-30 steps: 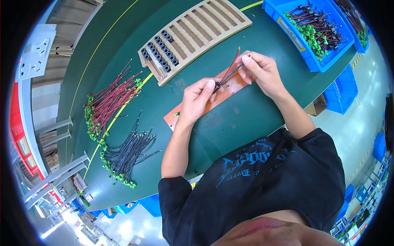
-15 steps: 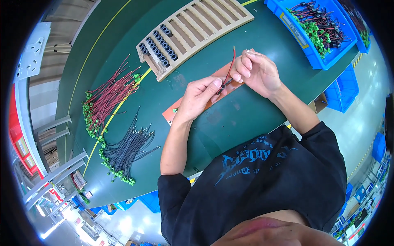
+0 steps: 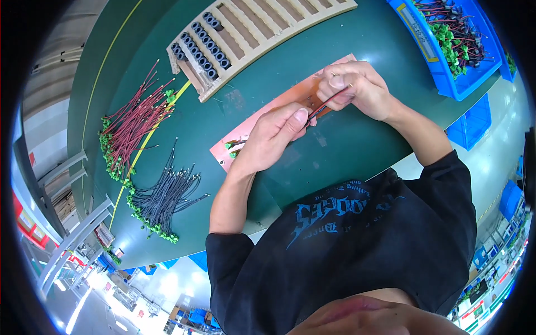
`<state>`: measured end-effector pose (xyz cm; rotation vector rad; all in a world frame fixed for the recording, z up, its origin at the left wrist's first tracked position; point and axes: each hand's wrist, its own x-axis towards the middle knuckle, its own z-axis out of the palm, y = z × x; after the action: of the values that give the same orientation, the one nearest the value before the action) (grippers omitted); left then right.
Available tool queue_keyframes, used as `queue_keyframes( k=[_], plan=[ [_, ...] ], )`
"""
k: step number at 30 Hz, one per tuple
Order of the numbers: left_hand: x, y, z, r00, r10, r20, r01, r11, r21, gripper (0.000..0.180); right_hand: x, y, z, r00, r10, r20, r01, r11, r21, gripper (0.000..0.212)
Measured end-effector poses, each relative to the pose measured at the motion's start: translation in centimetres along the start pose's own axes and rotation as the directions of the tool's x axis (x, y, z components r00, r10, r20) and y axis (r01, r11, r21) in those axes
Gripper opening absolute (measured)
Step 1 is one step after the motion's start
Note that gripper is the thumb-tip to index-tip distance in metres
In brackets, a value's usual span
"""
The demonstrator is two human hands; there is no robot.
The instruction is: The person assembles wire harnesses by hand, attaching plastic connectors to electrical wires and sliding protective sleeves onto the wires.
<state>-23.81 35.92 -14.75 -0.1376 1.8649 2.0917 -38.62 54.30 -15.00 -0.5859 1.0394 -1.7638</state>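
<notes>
So the person's got a red-and-black wire pair (image 3: pixel 326 103) stretched between both hands, over the pink mat (image 3: pixel 262 120) on the green desk (image 3: pixel 346 151). The left hand (image 3: pixel 276 137) has its grip pressed together on the near end of the wires, thumb on top. The right hand (image 3: pixel 357 89) pinches the far end, fingers bunched tight around it.

What's changed: a second ago the wires were pointing up and away, more upright between the hands. Now they lie flatter, running left to right, and the hands have spread a bit further apart. Looks like the pair's being pulled straight or smoothed out, so probably the handling of this one piece is well along rather than just starting. That's a guess, though.

Around them: the wooden slotted tray (image 3: pixel 257 33) with black ferrite rings (image 3: pixel 204 42) sits on the far side, a heap of red wires (image 3: pixel 137 125) and one of black wires (image 3: pixel 167 195) with green connectors at left, and a blue bin (image 3: pixel 446 84) of finished-looking wire sets at far right.
</notes>
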Motion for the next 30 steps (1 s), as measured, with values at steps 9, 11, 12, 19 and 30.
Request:
queue_keyframes(
  k=[9,11,12,19,30],
  plan=[
    [0.4,0.6,-0.3,0.998,0.018,-0.056,-0.016,0.999,0.042,0.036,1.0,0.4,-0.9,0.991,-0.128,-0.042,0.132,0.983,0.125,0.033],
    [0.0,0.2,-0.7,0.992,-0.029,-0.124,0.017,0.995,-0.097,0.038,1.4,-1.2,-0.5,0.957,-0.162,-0.24,0.184,0.98,0.071,0.032],
    [-0.1,0.0,-0.9,0.991,-0.008,-0.135,-0.004,0.996,-0.09,0.038,1.7,-1.9,0.0,0.88,-0.185,-0.438,0.218,0.975,0.027,0.036],
    [0.3,-0.6,-0.1,0.977,0.039,-0.211,-0.065,0.99,-0.121,0.036,0.4,1.0,2.3,0.972,-0.071,-0.225,-0.019,0.927,-0.375,0.029],
    [-0.1,-1.1,0.1,0.973,0.114,-0.199,-0.127,0.991,-0.051,0.033,0.6,1.6,3.1,0.882,-0.038,-0.47,0.124,0.98,0.153,0.021]
  ],
)
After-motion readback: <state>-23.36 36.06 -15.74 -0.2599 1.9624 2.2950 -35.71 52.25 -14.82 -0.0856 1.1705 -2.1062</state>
